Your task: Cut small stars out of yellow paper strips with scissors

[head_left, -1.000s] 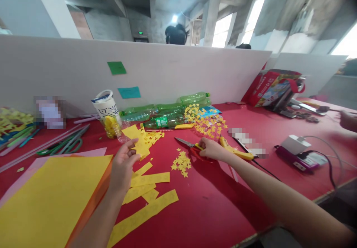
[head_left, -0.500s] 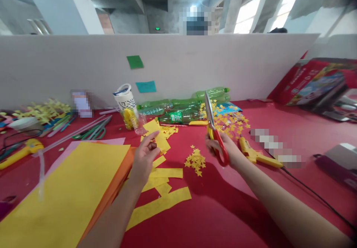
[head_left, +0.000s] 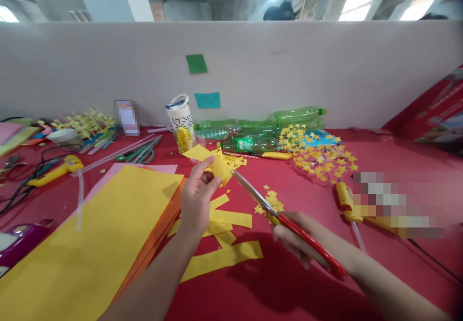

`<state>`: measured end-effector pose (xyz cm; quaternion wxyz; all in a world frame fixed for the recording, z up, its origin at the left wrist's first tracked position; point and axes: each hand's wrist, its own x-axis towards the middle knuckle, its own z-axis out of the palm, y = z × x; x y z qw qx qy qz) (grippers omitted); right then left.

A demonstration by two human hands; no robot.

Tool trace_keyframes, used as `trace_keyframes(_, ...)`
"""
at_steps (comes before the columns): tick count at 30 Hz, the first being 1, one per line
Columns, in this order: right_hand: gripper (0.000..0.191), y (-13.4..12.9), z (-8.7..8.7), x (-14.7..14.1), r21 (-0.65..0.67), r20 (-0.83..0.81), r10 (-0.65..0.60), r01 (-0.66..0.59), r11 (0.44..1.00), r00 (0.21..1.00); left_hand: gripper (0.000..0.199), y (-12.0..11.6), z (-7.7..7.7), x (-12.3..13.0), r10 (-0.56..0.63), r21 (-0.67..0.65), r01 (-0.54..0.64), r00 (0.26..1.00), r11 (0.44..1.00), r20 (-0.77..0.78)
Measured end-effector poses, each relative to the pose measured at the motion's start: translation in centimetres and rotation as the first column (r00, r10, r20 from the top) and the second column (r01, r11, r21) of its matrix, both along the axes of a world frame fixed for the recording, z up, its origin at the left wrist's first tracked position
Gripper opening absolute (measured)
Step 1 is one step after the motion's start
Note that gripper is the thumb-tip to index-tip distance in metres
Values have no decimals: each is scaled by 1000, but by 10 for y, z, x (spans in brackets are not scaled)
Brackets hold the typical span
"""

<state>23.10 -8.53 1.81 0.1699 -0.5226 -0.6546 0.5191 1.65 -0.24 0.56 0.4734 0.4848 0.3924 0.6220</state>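
Between the thumb and fingers of my left hand [head_left: 198, 193] is a piece of yellow felt or paper [head_left: 221, 168], its kind not plain. My right hand [head_left: 300, 239] grips red-handled scissors [head_left: 255, 193]. The blade tips point up and left, at the right edge of the yellow piece; whether they touch it I cannot tell. Beneath the scissors lies a small pile of yellow stars [head_left: 272, 200], partly covered by the blades. Several yellow strips [head_left: 231, 218] lie below my left hand.
Yellow sheets [head_left: 133, 205] lie at left, with a yellow glue gun [head_left: 60, 170] beyond. Green plastic bottles [head_left: 260, 140] and a white cup [head_left: 180, 113] stand or lie by the partition [head_left: 253, 70]. More yellow stars [head_left: 321, 159] spread at right, near another glue gun [head_left: 345, 198].
My right hand has lowered and turned the scissors, from pointing upward to pointing left at the yellow piece. The head view has shifted, so the table's contents sit farther right.
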Motion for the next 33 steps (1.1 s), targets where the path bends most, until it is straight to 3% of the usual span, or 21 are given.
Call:
trace_keyframes(7,42,-5,3,2,-117,-73,11,-20,993,997,45,-4,6,0,-67,-70,73,993,995,93)
trace_keyframes(12,40,-2,2,-1,-154,-74,8,-19,988,997,45,-6,8,2,-71,-83,77,995,994,65)
trace_keyframes(19,42,0,-3,-10,-105,-141,-35,20,994,989,46,-6,7,1,-117,-108,129,987,986,110)
trace_keyframes(29,40,9,-4,-17,-81,-165,8,-22,997,986,45,-5,8,-3,-38,-18,38,998,999,43)
trace_keyframes(33,39,8,-7,-20,-78,-173,-3,-10,997,985,45,-5,7,-2,-62,-53,65,997,996,56)
